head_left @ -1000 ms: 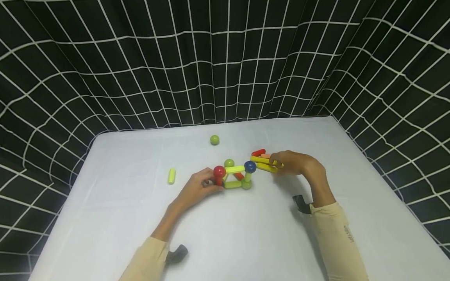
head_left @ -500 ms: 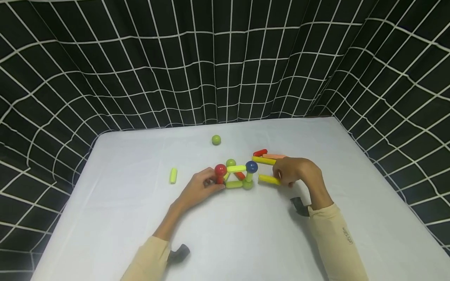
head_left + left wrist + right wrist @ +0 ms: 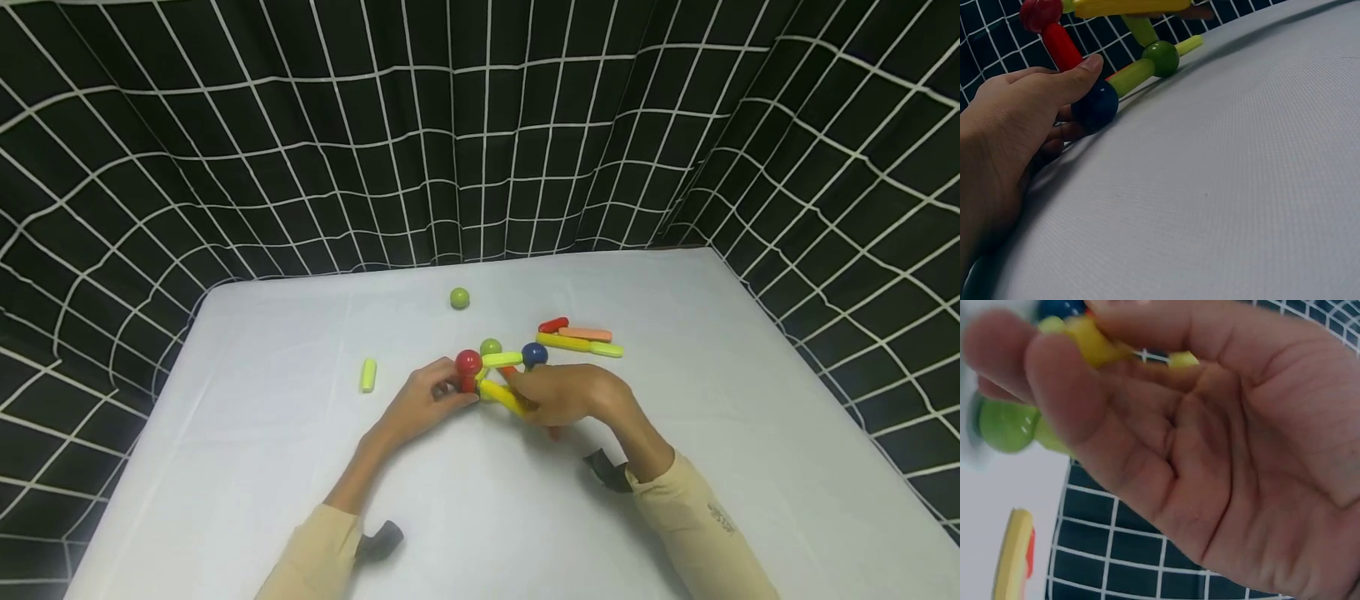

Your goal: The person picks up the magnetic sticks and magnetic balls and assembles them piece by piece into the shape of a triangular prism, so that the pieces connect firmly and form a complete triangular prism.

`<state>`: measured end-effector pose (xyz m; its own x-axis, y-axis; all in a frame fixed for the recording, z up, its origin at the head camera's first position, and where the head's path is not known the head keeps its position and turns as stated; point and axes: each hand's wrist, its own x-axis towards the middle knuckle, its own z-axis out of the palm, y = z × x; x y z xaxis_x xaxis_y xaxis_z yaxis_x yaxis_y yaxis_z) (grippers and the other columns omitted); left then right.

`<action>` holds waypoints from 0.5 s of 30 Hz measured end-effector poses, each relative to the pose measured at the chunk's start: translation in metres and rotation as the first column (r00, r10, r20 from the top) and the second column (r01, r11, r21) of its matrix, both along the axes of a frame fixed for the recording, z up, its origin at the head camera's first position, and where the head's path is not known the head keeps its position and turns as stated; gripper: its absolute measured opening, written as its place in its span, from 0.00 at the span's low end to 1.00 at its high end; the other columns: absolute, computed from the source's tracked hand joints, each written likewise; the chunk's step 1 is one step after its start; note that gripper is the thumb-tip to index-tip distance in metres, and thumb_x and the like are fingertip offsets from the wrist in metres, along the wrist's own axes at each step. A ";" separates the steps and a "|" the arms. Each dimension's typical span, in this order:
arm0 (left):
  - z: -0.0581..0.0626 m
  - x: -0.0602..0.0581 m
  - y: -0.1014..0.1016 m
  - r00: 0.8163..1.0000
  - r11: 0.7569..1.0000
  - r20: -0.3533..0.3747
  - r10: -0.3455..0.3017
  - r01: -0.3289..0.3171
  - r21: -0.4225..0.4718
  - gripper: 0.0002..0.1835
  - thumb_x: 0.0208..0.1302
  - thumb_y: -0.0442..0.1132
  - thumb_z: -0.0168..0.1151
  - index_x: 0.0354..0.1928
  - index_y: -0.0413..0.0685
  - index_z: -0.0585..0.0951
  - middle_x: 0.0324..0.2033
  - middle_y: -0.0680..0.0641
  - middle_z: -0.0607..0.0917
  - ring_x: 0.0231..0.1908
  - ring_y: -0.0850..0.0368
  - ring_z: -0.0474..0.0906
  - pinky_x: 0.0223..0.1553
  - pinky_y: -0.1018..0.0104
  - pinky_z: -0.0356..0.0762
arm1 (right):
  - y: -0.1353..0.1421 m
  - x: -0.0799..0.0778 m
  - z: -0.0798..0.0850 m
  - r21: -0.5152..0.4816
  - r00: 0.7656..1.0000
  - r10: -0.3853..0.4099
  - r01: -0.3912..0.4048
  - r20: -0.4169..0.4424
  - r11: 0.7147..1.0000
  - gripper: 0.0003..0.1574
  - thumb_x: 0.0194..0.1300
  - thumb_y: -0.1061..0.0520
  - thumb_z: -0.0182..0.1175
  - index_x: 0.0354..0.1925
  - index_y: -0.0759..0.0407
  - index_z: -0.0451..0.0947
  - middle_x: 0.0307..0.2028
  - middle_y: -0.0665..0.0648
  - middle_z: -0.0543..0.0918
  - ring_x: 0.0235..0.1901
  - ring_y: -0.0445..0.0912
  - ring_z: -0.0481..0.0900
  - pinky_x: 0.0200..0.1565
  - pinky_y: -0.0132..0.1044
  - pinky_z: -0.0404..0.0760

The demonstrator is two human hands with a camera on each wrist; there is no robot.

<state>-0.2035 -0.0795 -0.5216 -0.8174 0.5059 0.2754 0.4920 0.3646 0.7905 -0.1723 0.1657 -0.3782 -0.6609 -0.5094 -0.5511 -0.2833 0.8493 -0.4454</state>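
I am pinching a yellow stick (image 3: 504, 397) in my right hand (image 3: 564, 395), bringing it to the ball-and-stick frame (image 3: 501, 367) (front side); my left hand (image 3: 422, 402) is gripping the frame's red post (image 3: 1060, 45). Next, I judge, its end needs aligning with a ball.

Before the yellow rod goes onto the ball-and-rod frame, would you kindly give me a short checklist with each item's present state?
1. Right hand grips the yellow rod: ok.
2. Left hand steadies the frame by the dark blue ball under the red rod: ok.
3. Red ball seated on top of that rod: ok.
4. Yellow rod's end joined to a ball: cannot tell, fingers hide it.
5. Spare rods lie apart from the frame: ok.
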 end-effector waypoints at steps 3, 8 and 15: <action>-0.001 -0.001 -0.001 1.000 1.000 0.000 -0.012 0.012 0.007 0.13 0.66 0.42 0.73 0.51 0.56 0.86 0.46 0.54 0.88 0.48 0.59 0.86 0.50 0.65 0.85 | -0.011 0.001 -0.005 0.037 0.998 -0.035 0.037 -0.046 0.999 0.21 0.75 0.61 0.60 0.62 0.57 0.68 0.32 0.57 0.77 0.26 0.51 0.85 0.34 0.37 0.77; 0.000 -0.001 -0.002 1.000 1.000 -0.011 -0.024 0.024 0.014 0.12 0.66 0.41 0.73 0.50 0.55 0.86 0.45 0.54 0.88 0.47 0.59 0.86 0.50 0.65 0.85 | -0.023 0.003 -0.014 0.121 0.986 -0.066 0.084 -0.150 0.989 0.25 0.78 0.60 0.57 0.69 0.59 0.68 0.31 0.59 0.80 0.25 0.49 0.82 0.30 0.37 0.77; -0.001 -0.001 -0.002 0.999 0.998 -0.007 -0.043 0.043 0.037 0.10 0.65 0.39 0.73 0.47 0.54 0.86 0.45 0.53 0.88 0.47 0.59 0.86 0.50 0.65 0.86 | -0.032 0.005 -0.028 0.252 0.935 0.029 0.065 -0.355 0.966 0.21 0.76 0.64 0.57 0.64 0.64 0.72 0.40 0.62 0.81 0.34 0.51 0.81 0.37 0.41 0.84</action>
<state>-0.2050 -0.0816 -0.5226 -0.7936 0.5296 0.2995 0.5112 0.3136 0.8002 -0.1671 0.1339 -0.4060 -0.8437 -0.3686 -0.3903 -0.3649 0.9270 -0.0867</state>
